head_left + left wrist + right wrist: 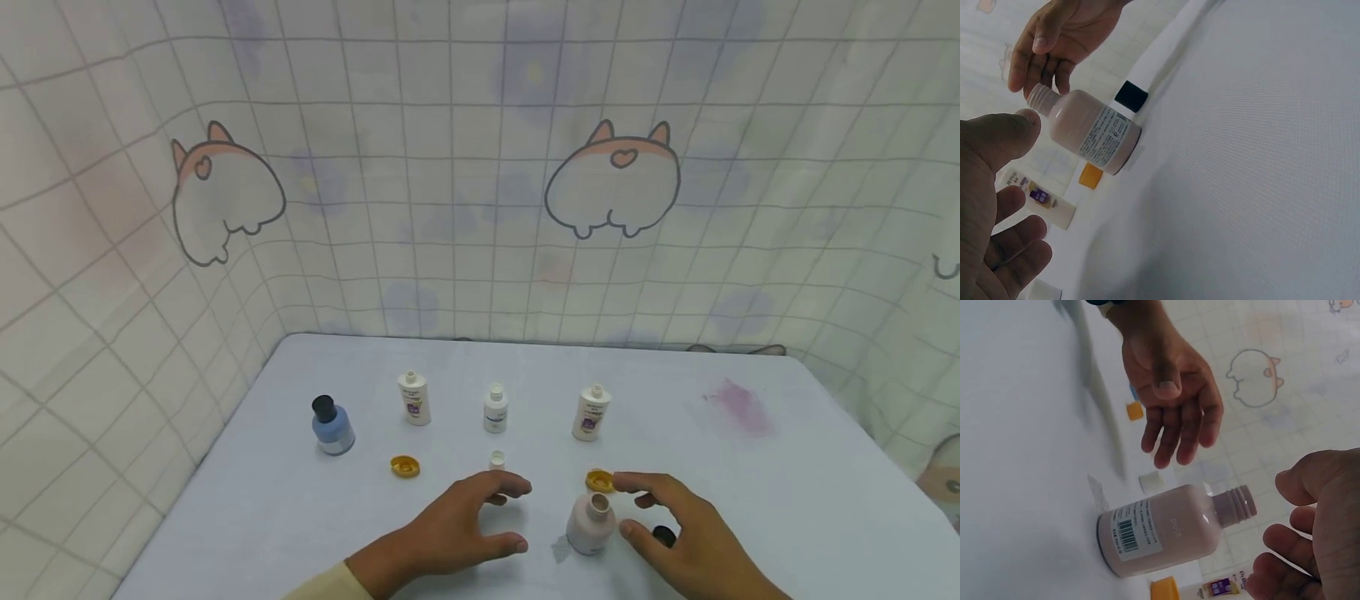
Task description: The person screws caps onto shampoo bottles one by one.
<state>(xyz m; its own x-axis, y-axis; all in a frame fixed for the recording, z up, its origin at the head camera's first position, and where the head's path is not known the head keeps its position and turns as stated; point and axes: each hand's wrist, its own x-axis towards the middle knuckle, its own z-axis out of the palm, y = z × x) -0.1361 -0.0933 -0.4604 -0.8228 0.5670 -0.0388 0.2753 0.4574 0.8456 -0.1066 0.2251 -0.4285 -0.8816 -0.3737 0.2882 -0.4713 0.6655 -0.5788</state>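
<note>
An uncapped pale pink bottle (590, 527) stands upright near the front of the table, its threaded neck bare and a printed label (1132, 531) on its side. To its left my left hand (461, 529) hovers with fingers spread and holds nothing. On the other side my right hand (686, 533) is close to the bottle, thumb and fingers apart; the right wrist view shows a gap between them and the neck. A black cap (1131, 96) lies beside the bottle, partly behind my right hand in the head view. Behind the bottle is a yellow cap (599, 481).
Two white bottles (415, 400) with purple labels and a smaller white bottle (495, 410) stand in a row farther back. At the left is a blue bottle (333, 429) with a black cap. Another yellow cap (405, 467) and a white cap (497, 460) lie nearer. A gridded curtain (420, 192) surrounds the table.
</note>
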